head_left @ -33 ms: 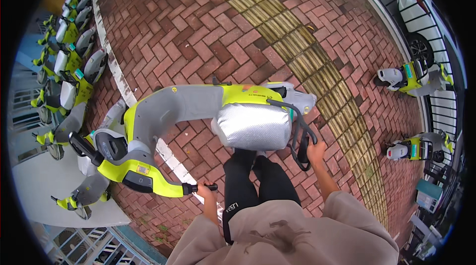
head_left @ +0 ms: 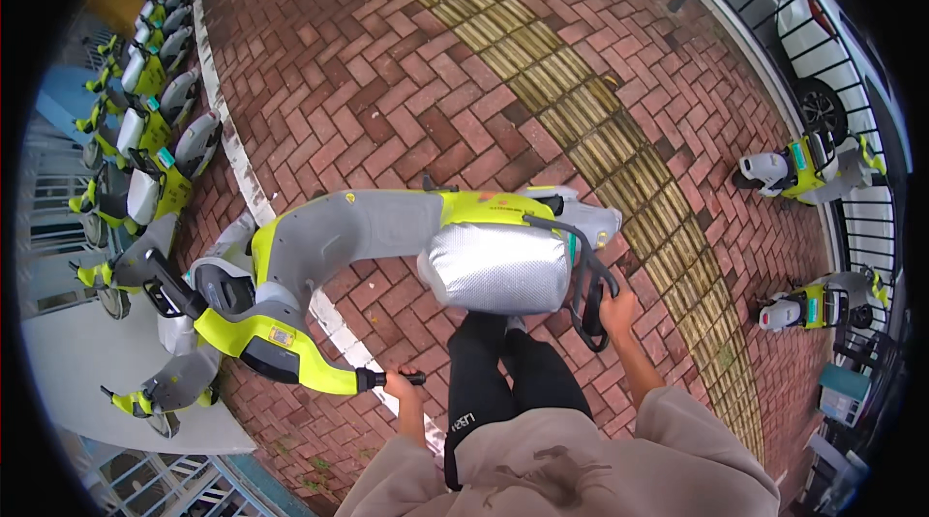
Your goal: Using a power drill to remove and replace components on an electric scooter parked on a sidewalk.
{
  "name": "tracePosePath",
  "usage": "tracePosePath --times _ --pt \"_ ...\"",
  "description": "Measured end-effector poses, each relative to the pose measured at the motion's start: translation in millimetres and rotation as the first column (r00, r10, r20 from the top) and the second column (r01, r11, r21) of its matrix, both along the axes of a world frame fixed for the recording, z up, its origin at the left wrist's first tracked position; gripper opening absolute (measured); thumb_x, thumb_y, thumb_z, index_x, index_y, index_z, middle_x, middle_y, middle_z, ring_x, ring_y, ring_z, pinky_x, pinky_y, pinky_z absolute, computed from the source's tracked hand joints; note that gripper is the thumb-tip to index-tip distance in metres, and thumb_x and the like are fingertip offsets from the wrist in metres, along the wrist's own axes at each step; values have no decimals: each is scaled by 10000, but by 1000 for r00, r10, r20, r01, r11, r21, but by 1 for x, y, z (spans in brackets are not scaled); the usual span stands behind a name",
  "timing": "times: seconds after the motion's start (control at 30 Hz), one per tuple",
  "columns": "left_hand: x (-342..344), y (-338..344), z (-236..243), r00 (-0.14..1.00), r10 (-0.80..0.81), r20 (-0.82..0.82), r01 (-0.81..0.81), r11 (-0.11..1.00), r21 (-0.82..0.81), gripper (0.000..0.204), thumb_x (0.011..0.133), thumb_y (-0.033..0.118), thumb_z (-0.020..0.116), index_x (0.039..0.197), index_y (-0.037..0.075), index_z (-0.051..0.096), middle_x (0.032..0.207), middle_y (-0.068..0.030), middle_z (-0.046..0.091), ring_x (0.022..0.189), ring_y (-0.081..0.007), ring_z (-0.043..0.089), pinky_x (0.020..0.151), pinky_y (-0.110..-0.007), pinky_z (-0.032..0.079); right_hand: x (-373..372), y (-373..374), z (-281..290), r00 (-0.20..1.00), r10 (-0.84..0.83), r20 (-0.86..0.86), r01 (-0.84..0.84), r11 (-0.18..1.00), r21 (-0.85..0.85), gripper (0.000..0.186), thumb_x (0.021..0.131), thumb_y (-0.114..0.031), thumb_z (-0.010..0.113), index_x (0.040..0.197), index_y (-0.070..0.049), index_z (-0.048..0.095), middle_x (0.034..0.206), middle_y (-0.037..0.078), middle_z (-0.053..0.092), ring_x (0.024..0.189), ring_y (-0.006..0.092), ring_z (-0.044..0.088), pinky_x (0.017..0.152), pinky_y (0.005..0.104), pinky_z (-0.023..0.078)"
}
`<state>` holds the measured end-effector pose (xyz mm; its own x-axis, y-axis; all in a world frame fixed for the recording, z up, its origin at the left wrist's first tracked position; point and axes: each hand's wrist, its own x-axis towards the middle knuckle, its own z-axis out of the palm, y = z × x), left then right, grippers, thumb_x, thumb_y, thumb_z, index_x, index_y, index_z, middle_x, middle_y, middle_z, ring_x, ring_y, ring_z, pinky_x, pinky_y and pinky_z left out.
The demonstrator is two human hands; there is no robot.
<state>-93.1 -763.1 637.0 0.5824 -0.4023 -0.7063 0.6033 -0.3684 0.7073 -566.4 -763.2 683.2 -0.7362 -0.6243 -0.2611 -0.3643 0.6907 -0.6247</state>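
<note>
Your left hand grips the handlebar, your right hand the rear rail, of the scooter crosswise before your legs. Best balance both ends evenly, minding the ribbed yellow paving near its tail.

Red brick paving, yellow ribbed strip, white line.

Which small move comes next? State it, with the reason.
Probably ease the scooter slowly forward: the left hand grips the handlebar, the right hand holds the rear rail, and its front lies past the white line, near parked scooters.
</note>
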Motion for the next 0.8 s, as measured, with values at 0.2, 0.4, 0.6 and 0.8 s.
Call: tracePosePath --times 0.2,0.4,0.6,0.8 --pt "-50 -112 25 976 -29 215 29 1000 4 147 811 -51 550 918 18 477 566 -76 475 396 -231 483 381 -403 477 -51 -122 24 985 114 -126 -110 993 40 165 782 -60 651 882 58 707 853 306 670 878 468 662 796 534 515" --pt "-142 -233 98 947 68 314 -6 981 -194 341 901 21 630 1195 2 459 543 -54 467 410 -186 501 388 -341 468 -114 -221 15 987 141 -83 -136 989 66 182 759 -119 704 850 35 735 827 283 688 850 422 691 795 511 522" --pt "-150 -343 114 948 -137 288 205 953 -222 327 900 167 716 662 22 546 548 -32 558 444 -120 536 439 -286 416 -141 -347 7 964 243 -110 -202 933 297 368 811 -220 727 899 135 685 818 307 686 854 375 708 758 452 511" --pt "-213 -422 85 975 -127 182 189 903 -385 203 855 156 729 853 17 581 606 -48 609 476 -110 572 447 -288 446 -246 -425 -50 946 165 279 -203 973 112 212 846 -99 717 854 112 716 815 166 703 727 241 688 623 381 544"
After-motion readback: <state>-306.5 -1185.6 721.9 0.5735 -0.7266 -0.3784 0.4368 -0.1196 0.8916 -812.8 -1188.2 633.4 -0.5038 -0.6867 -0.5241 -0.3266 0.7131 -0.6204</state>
